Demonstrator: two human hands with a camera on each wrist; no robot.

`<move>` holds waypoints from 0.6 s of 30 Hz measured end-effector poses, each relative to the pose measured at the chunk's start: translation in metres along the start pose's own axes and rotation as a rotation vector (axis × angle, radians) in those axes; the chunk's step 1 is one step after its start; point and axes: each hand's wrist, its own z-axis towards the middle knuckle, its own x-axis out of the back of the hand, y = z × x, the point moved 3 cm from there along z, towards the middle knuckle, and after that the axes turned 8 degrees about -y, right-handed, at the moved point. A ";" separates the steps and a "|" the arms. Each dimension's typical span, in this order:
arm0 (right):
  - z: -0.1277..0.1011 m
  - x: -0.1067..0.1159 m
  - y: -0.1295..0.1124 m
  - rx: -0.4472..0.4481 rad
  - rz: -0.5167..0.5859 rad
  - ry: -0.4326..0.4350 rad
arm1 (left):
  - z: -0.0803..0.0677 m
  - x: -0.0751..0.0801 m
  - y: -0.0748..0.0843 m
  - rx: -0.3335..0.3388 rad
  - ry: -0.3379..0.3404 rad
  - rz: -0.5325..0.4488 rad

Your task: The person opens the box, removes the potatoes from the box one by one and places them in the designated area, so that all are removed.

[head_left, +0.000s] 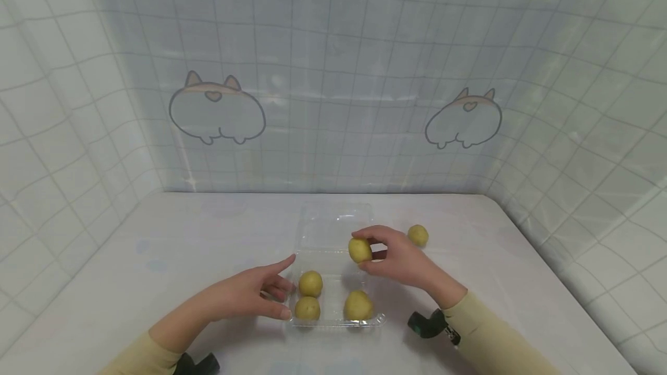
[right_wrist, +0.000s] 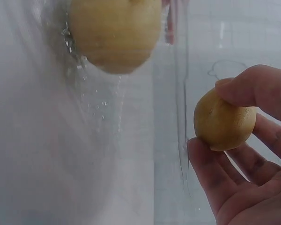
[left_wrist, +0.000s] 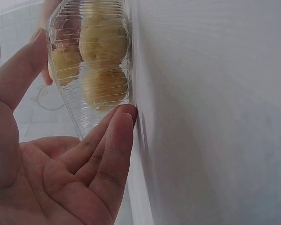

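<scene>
In the head view a clear plastic clamshell box (head_left: 333,322) stands with its lid (head_left: 333,227) folded back. My right hand (head_left: 393,256) pinches a small yellow potato (head_left: 359,250) between thumb and fingers, above the box's right back part. The same potato (right_wrist: 225,119) shows raised beside the box wall in the right wrist view. Inside the box, two potatoes, one behind (head_left: 310,283) and one in front (head_left: 307,308), lie along the left side; a larger one (head_left: 359,305) lies front right. My left hand (head_left: 245,294) is spread at the box's left side, fingers extended, holding nothing.
Another potato (head_left: 418,235) lies on the white table (head_left: 208,230), right of the box and beyond my right hand. Grid-patterned sheeting (head_left: 333,103) rises at the back and both sides. A dark green wrist mount (head_left: 429,324) sits below my right sleeve.
</scene>
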 end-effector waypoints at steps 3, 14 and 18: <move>-0.003 0.004 0.000 -0.008 -0.005 0.011 | 0.000 0.000 0.000 0.000 0.000 0.005; -0.016 0.022 0.015 -0.033 -0.057 0.062 | -0.001 0.000 0.002 0.000 -0.002 0.004; -0.022 0.030 0.021 -0.068 -0.080 0.098 | -0.001 -0.001 0.002 -0.003 -0.001 0.002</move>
